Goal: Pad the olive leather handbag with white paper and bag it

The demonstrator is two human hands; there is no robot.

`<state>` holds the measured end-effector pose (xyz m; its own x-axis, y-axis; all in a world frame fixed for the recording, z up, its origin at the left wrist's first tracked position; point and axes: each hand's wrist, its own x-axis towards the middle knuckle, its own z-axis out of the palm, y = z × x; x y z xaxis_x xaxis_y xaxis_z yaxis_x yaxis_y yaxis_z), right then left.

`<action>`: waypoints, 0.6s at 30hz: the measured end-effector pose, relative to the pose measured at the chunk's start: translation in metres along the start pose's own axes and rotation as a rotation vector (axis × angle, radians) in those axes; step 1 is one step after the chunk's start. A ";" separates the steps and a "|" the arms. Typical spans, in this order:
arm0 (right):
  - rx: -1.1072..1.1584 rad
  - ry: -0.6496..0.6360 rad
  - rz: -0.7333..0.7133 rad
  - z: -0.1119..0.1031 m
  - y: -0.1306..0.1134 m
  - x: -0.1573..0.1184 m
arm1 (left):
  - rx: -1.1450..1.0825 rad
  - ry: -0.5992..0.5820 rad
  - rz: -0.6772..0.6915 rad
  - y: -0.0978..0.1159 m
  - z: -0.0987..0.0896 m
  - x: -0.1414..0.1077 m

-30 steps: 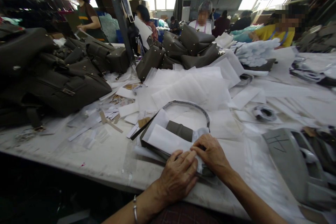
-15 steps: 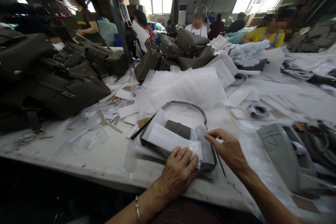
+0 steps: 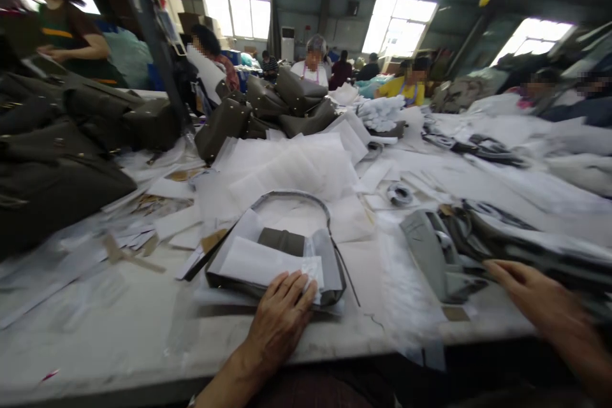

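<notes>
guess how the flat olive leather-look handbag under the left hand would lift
The handbag is probably light, lying flat. Its wrapped grey handle may be stiff, holding an arch; the thin white sheets could slip, no fastening showing.

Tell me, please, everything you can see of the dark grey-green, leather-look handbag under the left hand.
The dark grey-green, leather-look handbag lies near the front edge of the pale worktable, its long, wrapped handle arching at its far side. White translucent sheets cover much of its body, leaving a middle patch and a dark lower edge showing. The left hand rests on its near side, over the sheets. A thin dark strip trails beside its right end.
</notes>
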<state>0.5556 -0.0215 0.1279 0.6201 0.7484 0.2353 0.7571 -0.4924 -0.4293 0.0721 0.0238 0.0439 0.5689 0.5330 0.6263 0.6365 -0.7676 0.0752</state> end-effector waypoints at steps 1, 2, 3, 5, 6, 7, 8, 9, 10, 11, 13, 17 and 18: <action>0.086 -0.081 0.072 0.000 -0.001 -0.001 | 0.002 0.008 0.003 -0.001 0.000 0.001; 0.196 -0.170 0.117 0.002 -0.003 -0.002 | 0.002 0.018 0.007 -0.002 0.001 0.001; 0.273 -0.221 0.157 0.005 -0.005 -0.002 | 0.002 0.030 0.011 -0.003 0.001 0.002; 0.394 -0.291 0.217 0.012 -0.008 -0.002 | -0.001 0.049 0.023 -0.005 0.003 0.002; 0.433 -0.309 0.243 0.016 -0.009 -0.001 | -0.003 0.054 0.028 -0.006 0.003 0.002; 0.470 -0.326 0.261 0.019 -0.010 0.000 | -0.004 0.056 0.030 -0.006 0.003 0.002; 0.504 -0.339 0.270 0.021 -0.011 0.001 | -0.004 0.056 0.030 -0.006 0.003 0.002; 0.535 -0.346 0.272 0.023 -0.012 0.002 | -0.004 0.054 0.029 -0.006 0.003 0.002; 0.565 -0.350 0.268 0.024 -0.014 0.003 | -0.003 0.052 0.029 -0.006 0.003 0.002; 0.592 -0.350 0.261 0.025 -0.016 0.004 | -0.001 0.051 0.027 -0.005 0.003 0.001; 0.634 -0.331 0.251 0.025 -0.021 0.004 | 0.001 0.047 0.017 -0.005 0.003 0.001; 0.696 -0.194 0.271 0.015 -0.021 -0.003 | -0.010 0.036 -0.006 -0.004 0.004 0.001; 0.712 -0.147 0.286 0.012 -0.018 -0.007 | -0.014 0.032 -0.009 -0.004 0.005 0.000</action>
<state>0.5355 -0.0125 0.1238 0.7000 0.7111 -0.0659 0.2266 -0.3087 -0.9238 0.0721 0.0286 0.0402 0.5463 0.5281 0.6501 0.6337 -0.7682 0.0915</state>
